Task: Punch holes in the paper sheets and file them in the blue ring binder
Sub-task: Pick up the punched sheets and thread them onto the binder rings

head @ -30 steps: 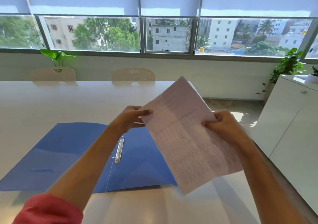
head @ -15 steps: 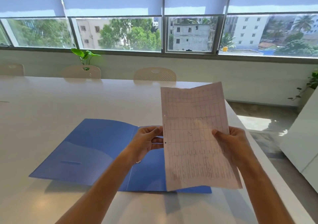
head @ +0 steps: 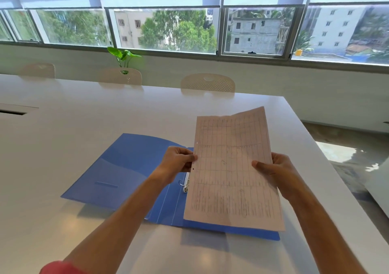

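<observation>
I hold a paper sheet (head: 229, 168) with a ruled table printed on it, upright above the table. Two punched holes show along its left edge. My left hand (head: 179, 161) pinches that left edge between the holes. My right hand (head: 273, 169) grips the right edge, thumb on the front. Under the sheet the blue ring binder (head: 130, 168) lies open and flat on the white table (head: 84, 113). Its metal ring mechanism (head: 186, 182) shows just left of the sheet's lower half. The sheet hides most of the binder's right cover.
Three pale chair backs (head: 207, 83) stand along the table's far edge under a long window. A green plant (head: 124, 55) rises behind the middle chair. The table's right edge (head: 328, 168) runs close to my right hand, with floor beyond. A slot (head: 12, 112) is cut in the table at far left.
The sheet has turned from tilted to roughly upright and dropped closer over the binder's right side. My view has swung left, so the white cabinet at the right has left the frame.
</observation>
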The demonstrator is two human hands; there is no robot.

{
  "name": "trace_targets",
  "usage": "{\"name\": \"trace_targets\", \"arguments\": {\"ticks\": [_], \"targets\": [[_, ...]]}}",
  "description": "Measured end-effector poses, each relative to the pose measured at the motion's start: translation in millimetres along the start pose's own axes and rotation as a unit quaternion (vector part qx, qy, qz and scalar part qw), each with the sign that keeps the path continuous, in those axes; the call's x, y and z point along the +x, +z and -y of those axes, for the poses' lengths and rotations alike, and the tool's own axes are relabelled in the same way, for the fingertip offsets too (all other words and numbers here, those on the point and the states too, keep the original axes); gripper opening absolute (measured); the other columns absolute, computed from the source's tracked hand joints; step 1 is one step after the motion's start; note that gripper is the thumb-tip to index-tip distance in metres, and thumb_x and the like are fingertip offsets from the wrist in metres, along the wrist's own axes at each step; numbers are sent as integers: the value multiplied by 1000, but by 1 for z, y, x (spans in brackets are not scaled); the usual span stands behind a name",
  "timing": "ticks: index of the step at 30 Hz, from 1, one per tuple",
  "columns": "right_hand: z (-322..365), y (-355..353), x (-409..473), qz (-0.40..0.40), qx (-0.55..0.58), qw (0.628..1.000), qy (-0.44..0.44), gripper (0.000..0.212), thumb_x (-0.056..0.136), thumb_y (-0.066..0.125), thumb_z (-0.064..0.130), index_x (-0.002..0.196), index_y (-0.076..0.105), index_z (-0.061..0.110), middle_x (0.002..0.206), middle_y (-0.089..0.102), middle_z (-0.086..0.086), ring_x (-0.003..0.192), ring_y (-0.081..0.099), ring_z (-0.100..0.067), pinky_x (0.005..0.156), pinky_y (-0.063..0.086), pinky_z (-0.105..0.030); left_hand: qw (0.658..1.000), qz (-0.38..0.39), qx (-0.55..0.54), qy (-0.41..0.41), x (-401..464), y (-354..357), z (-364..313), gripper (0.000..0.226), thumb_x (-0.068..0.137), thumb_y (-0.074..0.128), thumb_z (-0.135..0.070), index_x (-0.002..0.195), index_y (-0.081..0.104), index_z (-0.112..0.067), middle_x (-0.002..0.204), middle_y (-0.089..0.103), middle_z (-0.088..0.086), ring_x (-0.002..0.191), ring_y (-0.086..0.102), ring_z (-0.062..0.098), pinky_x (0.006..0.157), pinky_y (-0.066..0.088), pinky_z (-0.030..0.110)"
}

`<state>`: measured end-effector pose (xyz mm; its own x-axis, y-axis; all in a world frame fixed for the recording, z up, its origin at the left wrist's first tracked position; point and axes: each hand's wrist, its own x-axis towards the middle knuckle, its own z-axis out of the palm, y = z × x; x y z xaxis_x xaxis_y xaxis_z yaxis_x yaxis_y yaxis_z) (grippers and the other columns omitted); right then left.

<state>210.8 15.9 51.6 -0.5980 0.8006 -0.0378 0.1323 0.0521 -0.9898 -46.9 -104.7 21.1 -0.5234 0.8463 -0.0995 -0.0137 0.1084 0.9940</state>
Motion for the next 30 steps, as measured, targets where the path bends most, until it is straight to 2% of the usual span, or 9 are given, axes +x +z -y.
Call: {"name": "trace_targets", "arguments": {"ticks": [5, 8, 11, 16, 20, 24, 30], "targets": [[0, 19, 12, 1, 28, 1000, -1, 15, 89, 59, 3, 102, 66, 2, 90, 74, -17, 79, 73, -33, 69, 61, -43, 999, -28, 31, -8, 9, -9, 12, 12, 87, 65, -6, 90, 70, 5, 87, 73, 16, 75, 70, 23, 74, 59, 34], [2, 26, 21, -11, 5, 1000, -3, 13, 89, 58, 2, 98, 68, 5, 84, 75, -12, 73, 74, -30, 61, 60, -36, 996, -27, 81, -5, 11, -15, 19, 11, 86, 69, -17, 88, 73, -7, 83, 71, 5, 76, 61, 14, 71, 51, 28], [2, 29, 28, -8, -22, 1000, -4, 14, 90, 57, 2, 96, 69, 6, 85, 74, -14, 72, 73, -31, 62, 59, -38, 992, -3, 112, -49, 13, -23, 29, 20, 85, 70, -25, 93, 74, -8, 87, 70, 5, 80, 59, 12, 69, 50, 24], [1, 33, 34, 10, -44, 999, 16, 13, 89, 58, 2, 95, 69, 5, 83, 74, -14, 70, 73, -30, 57, 58, -34, 989, 49, 73, -117, 14, -30, 42, 17, 87, 67, -16, 95, 72, -1, 96, 74, 14, 77, 67, 18, 74, 55, 28], [-3, 34, 35, 21, -48, 998, 32, 14, 89, 59, 2, 99, 68, 6, 83, 75, -13, 70, 73, -31, 57, 58, -34, 987, 49, 89, -122, 14, -32, 47, 15, 88, 65, -11, 95, 73, -1, 93, 75, 12, 73, 67, 15, 72, 56, 25], [-5, 35, 35, 20, -43, 998, 40, 14, 89, 59, 2, 99, 68, 5, 82, 75, -12, 70, 74, -31, 55, 58, -33, 985, 44, 108, -127, 15, -33, 48, 16, 88, 65, -11, 96, 73, 0, 92, 75, 12, 69, 67, 11, 64, 53, 21], [-9, 33, 31, 11, -35, 998, 51, 12, 89, 60, 3, 99, 67, 6, 82, 75, -13, 69, 74, -30, 55, 59, -31, 981, 50, 128, -135, 15, -31, 50, 17, 88, 65, -15, 94, 74, -1, 93, 75, 9, 74, 66, 13, 70, 53, 23]]}}
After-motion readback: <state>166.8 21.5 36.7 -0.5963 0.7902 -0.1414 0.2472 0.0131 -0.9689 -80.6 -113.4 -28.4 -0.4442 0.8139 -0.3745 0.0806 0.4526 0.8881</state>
